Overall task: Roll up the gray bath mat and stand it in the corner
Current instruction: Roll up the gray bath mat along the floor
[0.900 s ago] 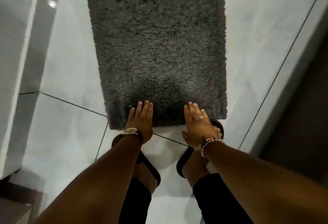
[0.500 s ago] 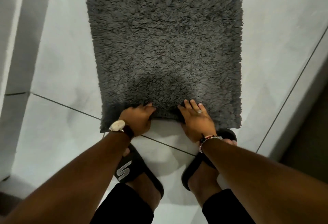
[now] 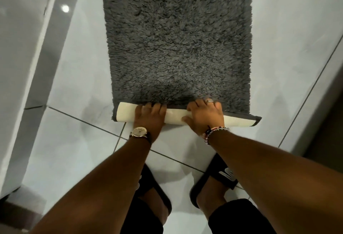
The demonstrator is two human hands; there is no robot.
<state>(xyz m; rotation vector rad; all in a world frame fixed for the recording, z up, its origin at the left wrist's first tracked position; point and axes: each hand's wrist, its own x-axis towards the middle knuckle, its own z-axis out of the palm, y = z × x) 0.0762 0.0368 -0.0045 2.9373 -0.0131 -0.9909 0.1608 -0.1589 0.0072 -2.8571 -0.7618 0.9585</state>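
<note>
The gray bath mat [image 3: 176, 44] lies flat on the white tiled floor and runs away from me past the top of the frame. Its near edge is turned over into a low roll [image 3: 126, 111] that shows the cream underside with a gray border. My left hand [image 3: 149, 117], with a watch on the wrist, grips the roll left of its middle. My right hand [image 3: 205, 116], with a ring and a bead bracelet, grips it right of the middle. The fingers of both hands curl over the roll's far side into the pile.
My feet in black slides [image 3: 220, 181] stand on the tiles just behind the roll. A white glossy wall or fixture [image 3: 27, 66] runs along the left. A raised ledge [image 3: 319, 103] and a dark opening lie at the right. Bare tile flanks the mat.
Both hands went from lying flat on the mat's near edge to gripping it and have turned it over away from me, exposing the cream underside as a first roll.
</note>
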